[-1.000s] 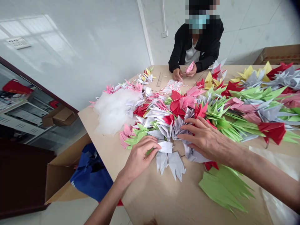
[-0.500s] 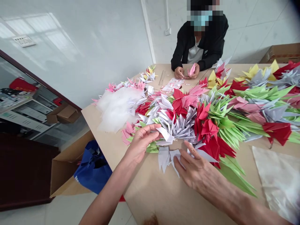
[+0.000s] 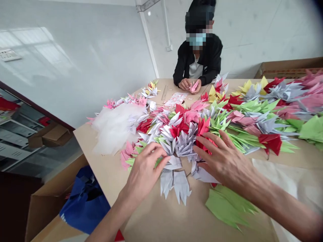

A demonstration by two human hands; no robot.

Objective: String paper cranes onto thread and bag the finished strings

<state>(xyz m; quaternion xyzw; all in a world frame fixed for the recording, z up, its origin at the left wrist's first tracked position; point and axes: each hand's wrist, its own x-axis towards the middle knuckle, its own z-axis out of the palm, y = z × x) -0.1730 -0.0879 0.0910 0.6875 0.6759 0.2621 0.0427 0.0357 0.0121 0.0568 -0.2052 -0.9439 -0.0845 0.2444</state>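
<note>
By the white papers [image 3: 186, 144], the left hand [image 3: 148, 164] curls, hold unclear, the right hand [image 3: 224, 159] spreads open, and further handling seems to need care.

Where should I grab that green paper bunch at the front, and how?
Probably pinch the green bunch at its broad left end, coming from the left. That end is wide and in plain view; thin tips point toward the right and near sides, and the right arm crosses over there.
</note>
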